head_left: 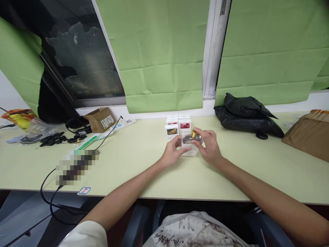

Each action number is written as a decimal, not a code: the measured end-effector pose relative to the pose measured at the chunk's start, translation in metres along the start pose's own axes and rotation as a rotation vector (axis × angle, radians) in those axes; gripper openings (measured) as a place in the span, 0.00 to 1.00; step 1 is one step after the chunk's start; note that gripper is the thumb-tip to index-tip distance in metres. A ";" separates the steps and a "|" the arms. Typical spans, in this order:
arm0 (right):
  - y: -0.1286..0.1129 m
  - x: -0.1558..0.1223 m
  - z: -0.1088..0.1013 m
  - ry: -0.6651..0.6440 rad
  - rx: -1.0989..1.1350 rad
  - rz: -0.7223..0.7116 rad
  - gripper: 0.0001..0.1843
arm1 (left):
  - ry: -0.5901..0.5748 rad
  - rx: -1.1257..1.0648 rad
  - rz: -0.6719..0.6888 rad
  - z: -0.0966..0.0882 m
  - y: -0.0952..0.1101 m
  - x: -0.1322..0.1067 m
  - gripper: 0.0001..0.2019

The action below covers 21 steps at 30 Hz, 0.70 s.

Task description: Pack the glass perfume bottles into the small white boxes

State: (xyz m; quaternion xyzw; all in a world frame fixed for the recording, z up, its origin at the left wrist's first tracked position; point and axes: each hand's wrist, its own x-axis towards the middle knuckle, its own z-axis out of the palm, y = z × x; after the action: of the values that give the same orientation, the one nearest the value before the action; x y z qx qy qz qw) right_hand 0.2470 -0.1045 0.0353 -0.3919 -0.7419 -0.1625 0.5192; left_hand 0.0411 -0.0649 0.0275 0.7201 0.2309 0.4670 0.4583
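Note:
My left hand [172, 151] grips the left side of a small white box [189, 151] that stands on the table. My right hand [209, 145] pinches a perfume bottle [189, 139] with a gold cap [193, 133], its fingers at the cap and the glass shoulder. The clear bottle is tilted and sits partly within the top of the box; its lower part is hidden. Just behind stand several small white boxes with flower pictures, among them one with a yellow flower [172, 131] and one with a pink flower [184, 125].
On the right lie black plastic bags [246, 116], a small round black object [262, 136] and a cardboard box [308, 135]. To the left are an open brown carton [100, 120], a power strip [125, 123], black cables and clips [52, 139], and a blurred-out dark object [77, 168].

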 end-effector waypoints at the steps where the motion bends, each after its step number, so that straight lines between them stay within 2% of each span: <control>1: 0.000 0.000 0.000 -0.009 -0.004 -0.003 0.30 | -0.002 -0.014 -0.007 0.000 -0.001 0.000 0.22; 10: -0.004 0.003 0.000 -0.046 0.028 0.007 0.30 | 0.001 -0.080 -0.082 0.001 0.002 0.002 0.24; 14: -0.005 0.004 0.001 -0.076 0.037 0.026 0.30 | -0.032 -0.115 -0.110 0.001 0.001 0.001 0.25; 21: -0.001 0.000 0.002 -0.118 0.046 0.046 0.29 | -0.055 -0.119 -0.096 0.000 -0.005 -0.001 0.26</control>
State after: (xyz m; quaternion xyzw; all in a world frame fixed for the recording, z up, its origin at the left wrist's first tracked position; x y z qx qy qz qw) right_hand 0.2447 -0.1034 0.0349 -0.4059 -0.7655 -0.1100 0.4870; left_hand 0.0414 -0.0632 0.0233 0.6923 0.2241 0.4373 0.5285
